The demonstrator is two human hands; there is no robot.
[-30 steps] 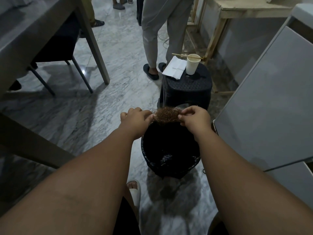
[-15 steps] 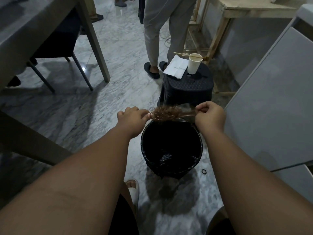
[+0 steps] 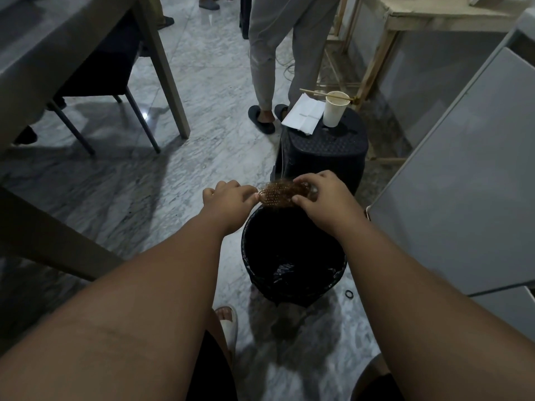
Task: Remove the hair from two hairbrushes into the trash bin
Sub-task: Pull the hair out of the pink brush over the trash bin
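Observation:
A hairbrush point(image 3: 275, 195) matted with brown hair hangs over the far rim of a black trash bin point(image 3: 292, 287) lined with a dark bag. My left hand point(image 3: 228, 199) grips the brush by its left end; the handle is hidden in the fist. My right hand point(image 3: 321, 198) lies over the brush's right side, fingers pinching the brown hair on its bristles. Only one brush is in view.
Behind the bin stands a black plastic stool point(image 3: 327, 149) carrying a paper cup point(image 3: 334, 108) with a stick across it and a white napkin point(image 3: 304, 112). A person's legs point(image 3: 263, 59) stand beyond. A table point(image 3: 156, 62) and chair point(image 3: 95, 70) are left, a grey cabinet point(image 3: 463, 180) right.
My right hand, which had pulled out to the right with a strand of hair, has come back onto the brush head. The left hand has stayed in place.

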